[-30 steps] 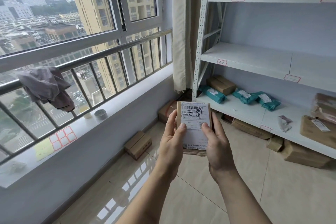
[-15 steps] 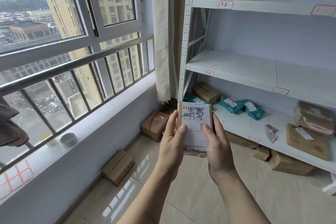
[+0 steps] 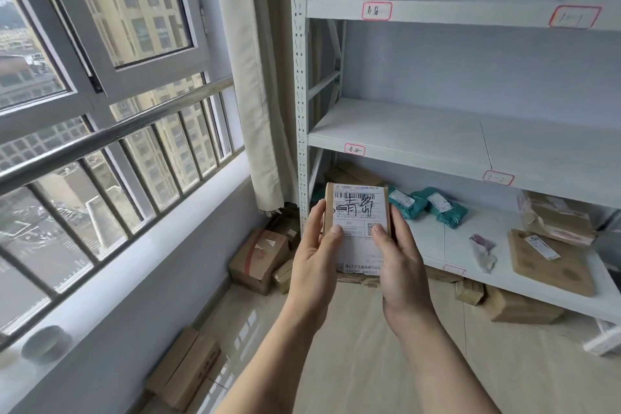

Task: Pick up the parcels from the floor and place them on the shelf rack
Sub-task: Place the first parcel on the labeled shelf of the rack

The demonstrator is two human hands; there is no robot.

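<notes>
Parcel [image 3: 357,228] is a small cardboard box with a big white shipping label facing up, barcode at the top and some handwritten black characters scrawled across it, and it's held up in mid-air in front of the shelf rack [image 3: 403,131], so not on any shelf yet. Left hand [image 3: 317,259] grips its left edge with the thumb pressed on the label and the fingers curled around behind; right hand [image 3: 400,262] does the same on the right edge, thumb on the label next to the little QR code. Both hands are closed firmly on the box. Behind it, the rack's lowest shelf already has stuff on it: a couple of teal mailer bags [image 3: 433,207], a small clear pouch [image 3: 483,252], and a flat brown parcel [image 3: 551,262] off to the right. The middle shelf has small red-bordered tags [image 3: 354,149] stuck on its front edge. Down on the tiled floor [image 3: 386,346] there are more cardboard boxes [image 3: 258,259] near the curtain [image 3: 255,77], another one along the wall under the window [image 3: 100,44], and a few tucked under the rack.
</notes>
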